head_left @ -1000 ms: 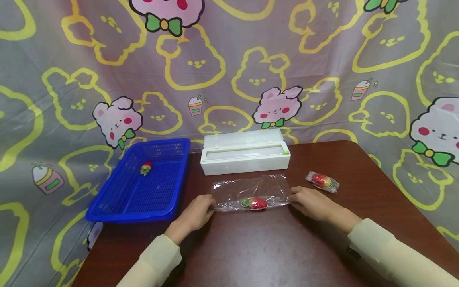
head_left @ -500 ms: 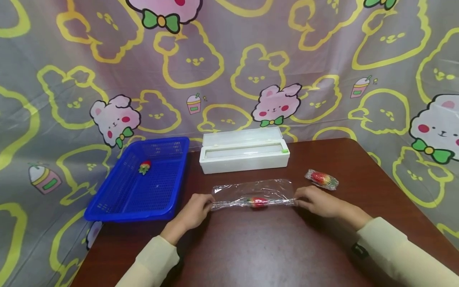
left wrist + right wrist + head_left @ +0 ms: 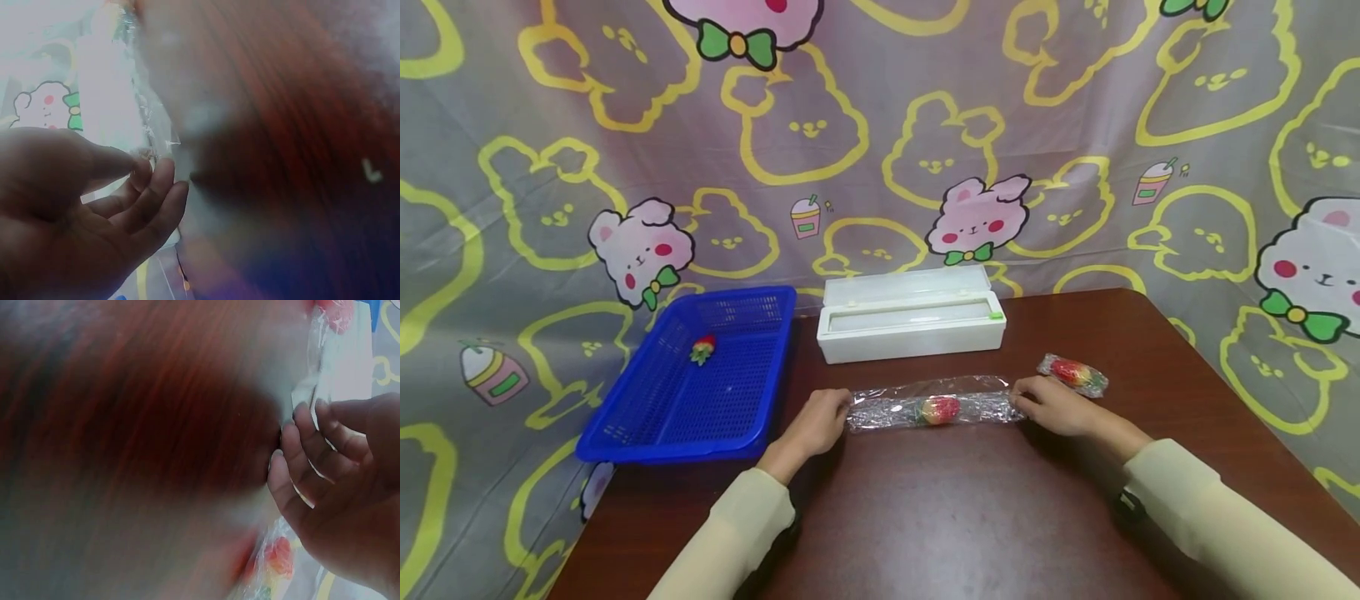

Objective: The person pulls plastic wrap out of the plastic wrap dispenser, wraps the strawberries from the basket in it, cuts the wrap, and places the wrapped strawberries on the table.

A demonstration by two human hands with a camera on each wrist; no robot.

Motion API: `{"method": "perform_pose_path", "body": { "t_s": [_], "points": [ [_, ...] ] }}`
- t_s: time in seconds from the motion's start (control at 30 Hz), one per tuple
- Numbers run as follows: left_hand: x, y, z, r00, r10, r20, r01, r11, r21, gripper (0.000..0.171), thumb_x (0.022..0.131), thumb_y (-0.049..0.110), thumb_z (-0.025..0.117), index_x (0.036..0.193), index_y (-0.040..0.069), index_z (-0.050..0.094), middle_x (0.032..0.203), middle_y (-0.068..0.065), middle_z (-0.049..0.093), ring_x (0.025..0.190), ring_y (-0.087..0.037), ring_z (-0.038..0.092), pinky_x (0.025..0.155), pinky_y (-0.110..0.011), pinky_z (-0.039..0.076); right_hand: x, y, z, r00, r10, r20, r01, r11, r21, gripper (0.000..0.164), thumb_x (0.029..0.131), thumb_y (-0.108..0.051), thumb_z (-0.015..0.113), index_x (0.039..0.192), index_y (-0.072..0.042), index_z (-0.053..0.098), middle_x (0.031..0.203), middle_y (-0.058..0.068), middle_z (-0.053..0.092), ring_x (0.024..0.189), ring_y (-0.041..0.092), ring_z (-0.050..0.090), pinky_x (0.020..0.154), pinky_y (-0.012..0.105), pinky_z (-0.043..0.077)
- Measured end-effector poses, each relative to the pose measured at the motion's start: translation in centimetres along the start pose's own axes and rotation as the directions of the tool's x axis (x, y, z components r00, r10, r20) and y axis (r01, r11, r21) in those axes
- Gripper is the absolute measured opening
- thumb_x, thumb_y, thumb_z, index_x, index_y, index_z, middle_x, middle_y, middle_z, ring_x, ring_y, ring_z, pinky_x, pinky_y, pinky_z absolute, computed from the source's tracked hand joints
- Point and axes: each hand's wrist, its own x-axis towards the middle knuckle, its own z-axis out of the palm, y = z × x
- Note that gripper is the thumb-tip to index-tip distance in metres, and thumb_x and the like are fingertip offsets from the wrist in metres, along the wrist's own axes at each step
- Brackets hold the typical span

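A sheet of clear plastic wrap lies across the middle of the table, partly folded into a long strip. Within the folded strip sits a red strawberry, its green leaves pointing left. My left hand pinches the strip's left end between thumb and fingertip, as the left wrist view also shows. At the opposite end, my right hand pinches the film with thumb and index finger; in the right wrist view its other fingers are loosely bent. Behind the strip, a flat single edge of film stretches toward the white box.
A white wrap dispenser box with raised lid stands behind the film. To the left is a blue plastic basket holding one strawberry. A wrapped strawberry lies just beyond my right hand. A patterned curtain hangs behind the table.
The film's near edge has been folded over the strawberry and rolled away from me, so less flat film shows. The strawberry turned and moved slightly back; both hands moved a little forward.
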Motion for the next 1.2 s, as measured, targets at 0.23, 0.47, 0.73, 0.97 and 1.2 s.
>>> {"method": "perform_pose_path", "body": {
  "t_s": [0.23, 0.47, 0.73, 0.97, 1.2],
  "points": [
    [0.7, 0.0, 0.2, 0.996, -0.067, 0.05, 0.064, 0.997, 0.051, 0.012, 0.097, -0.001, 0.06, 0.095, 0.004, 0.071, 0.086, -0.007, 0.069, 0.082, -0.023, 0.066, 0.073, -0.041, 0.055, 1.0, -0.1, 0.4, 0.997, 0.052, -0.062, -0.056, 0.997, -0.057, 0.017, 0.1, -0.01, 0.063, 0.083, -0.011, 0.068, 0.069, -0.007, 0.058, 0.066, 0.008, 0.052, 0.065, 0.03, 0.045],
    [0.8, 0.3, 0.3, 0.997, -0.069, 0.041, 0.065, 0.995, 0.078, 0.01, 0.095, 0.0, 0.062, 0.09, 0.005, 0.069, 0.079, -0.006, 0.067, 0.072, -0.02, 0.064, 0.065, -0.039, 0.054, 1.5, -0.4, 0.6, 0.983, 0.171, -0.074, -0.177, 0.98, -0.093, 0.016, 0.099, -0.019, 0.065, 0.087, -0.01, 0.07, 0.074, -0.004, 0.063, 0.067, 0.014, 0.053, 0.066, 0.035, 0.048],
    [-0.4, 1.0, -0.7, 0.995, -0.097, 0.007, 0.095, 0.982, 0.162, 0.013, 0.094, 0.016, 0.069, 0.105, 0.009, 0.071, 0.103, -0.008, 0.061, 0.089, -0.028, 0.063, 0.071, -0.046, 0.054, 0.4, -0.6, 0.3, 0.973, 0.157, -0.167, -0.181, 0.973, -0.145, 0.031, 0.099, -0.028, 0.067, 0.117, -0.003, 0.063, 0.1, 0.009, 0.069, 0.088, 0.025, 0.066, 0.077, 0.049, 0.056],
    [-0.7, 1.6, -0.9, 0.995, 0.086, 0.054, -0.096, 0.97, 0.222, 0.032, 0.085, 0.02, 0.084, 0.111, 0.004, 0.071, 0.106, -0.009, 0.063, 0.093, -0.029, 0.062, 0.078, -0.046, 0.053, 0.3, -1.8, 0.2, 0.99, -0.043, -0.137, -0.013, 0.924, -0.383, 0.059, 0.08, -0.036, 0.087, 0.127, -0.006, 0.067, 0.11, 0.007, 0.059, 0.094, 0.023, 0.058, 0.071, 0.04, 0.055],
    [-0.3, 1.8, 0.5, 0.994, 0.101, 0.03, -0.106, 0.957, 0.272, 0.013, 0.082, 0.002, 0.077, 0.093, 0.004, 0.072, 0.088, -0.006, 0.063, 0.083, -0.028, 0.065, 0.07, -0.044, 0.055, 1.4, -2.0, 1.9, 0.957, -0.266, -0.115, 0.156, 0.808, -0.568, 0.013, 0.08, -0.016, 0.083, 0.089, -0.011, 0.074, 0.091, 0.002, 0.06, 0.083, 0.023, 0.056, 0.061, 0.038, 0.05]
  ]
}}
